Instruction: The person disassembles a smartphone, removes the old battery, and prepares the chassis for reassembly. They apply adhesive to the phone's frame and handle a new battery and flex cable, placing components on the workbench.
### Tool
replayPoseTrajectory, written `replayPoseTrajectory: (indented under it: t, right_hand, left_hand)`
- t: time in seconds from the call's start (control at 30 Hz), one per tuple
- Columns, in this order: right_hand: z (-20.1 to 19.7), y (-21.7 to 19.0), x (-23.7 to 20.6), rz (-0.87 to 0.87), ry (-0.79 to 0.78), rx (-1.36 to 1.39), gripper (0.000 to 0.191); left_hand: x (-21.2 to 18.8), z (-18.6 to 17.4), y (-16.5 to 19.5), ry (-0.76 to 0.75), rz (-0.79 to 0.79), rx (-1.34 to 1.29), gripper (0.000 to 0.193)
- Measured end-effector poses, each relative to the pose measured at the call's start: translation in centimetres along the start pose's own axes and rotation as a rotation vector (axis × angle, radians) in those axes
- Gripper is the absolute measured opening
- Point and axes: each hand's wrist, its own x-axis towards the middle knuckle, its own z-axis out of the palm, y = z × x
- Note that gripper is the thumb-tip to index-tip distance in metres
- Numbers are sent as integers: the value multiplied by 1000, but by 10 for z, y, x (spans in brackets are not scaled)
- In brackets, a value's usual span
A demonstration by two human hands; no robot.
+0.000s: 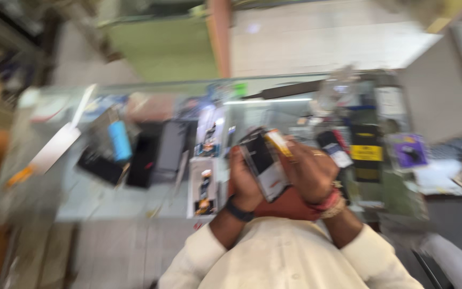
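Sitting between left hand point(244, 182) and right hand point(308, 171): flat rectangular black-and-white packet point(266, 166). Lying at nine o'clock from that, on glass counter top point(108, 200): flat black rectangular slabs point(143, 160). Resting at three o'clock: purple carded pack point(408, 151).

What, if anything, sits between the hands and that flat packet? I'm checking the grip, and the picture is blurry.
Nothing visible does. The left hand and the right hand both already hold the flat packet between them, above the glass counter. Blur hides the finer finger contact.
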Motion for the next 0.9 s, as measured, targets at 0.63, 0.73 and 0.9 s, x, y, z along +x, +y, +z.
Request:
replayPoseTrajectory:
  t: [0.63, 0.73, 0.9]
  right_hand:
    - [-28, -6, 18, -16, 38, -29, 18]
    - [-28, -6, 16, -10, 35, -27, 20]
    - [-26, -4, 15, -8, 16, -22, 20]
  left_hand:
    - [-5, 59, 12, 145, -26, 227, 79]
    - [-3, 49, 11, 123, -11, 264, 78]
    - [3, 26, 9, 33, -9, 211, 77]
